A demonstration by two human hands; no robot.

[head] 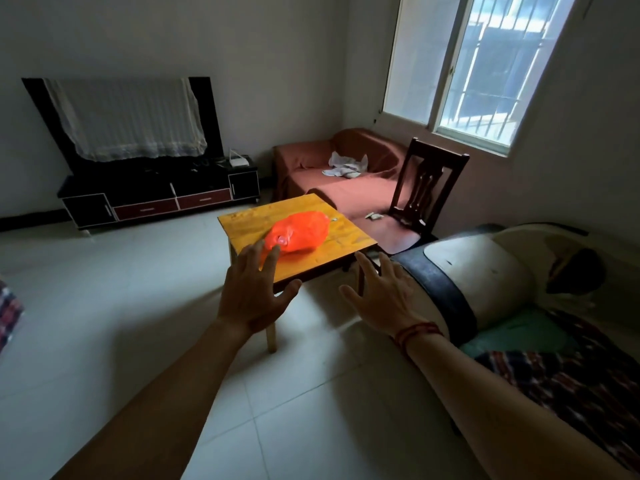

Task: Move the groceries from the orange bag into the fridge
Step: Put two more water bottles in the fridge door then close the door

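Fingers [250, 258] of the left hand [256, 296]: straight, spread apart, holding nothing. The palm faces down and forward and the arm is stretched out. Fingers of the right hand [384, 299]: likewise spread and empty, thumb out to the side. A red cord [417, 331] is round the right wrist.

Both hands are over the pale tiled floor [138, 299], short of the near edge of the table [349, 239]. Left fingertips overlap the near end of the orange bag [299, 233] in the view; contact cannot be told.

Orange bag: lying on its side on the yellow wooden table, roughly central, full and bulging. Contents are not legible through the plastic. A small pale item sits on the table just beyond the bag, too small to identify.

Right of the hands: a worn cream armrest [478, 268] and a patterned blanket [571, 386].

Behind the table: a dark wooden chair [427, 188], and a sofa under a reddish cover [349, 188] with crumpled papers [346, 164] on it.

Far wall: a black TV cabinet [156, 197], its screen draped with a white cloth [128, 119]. A barred window [485, 67] is at upper right.
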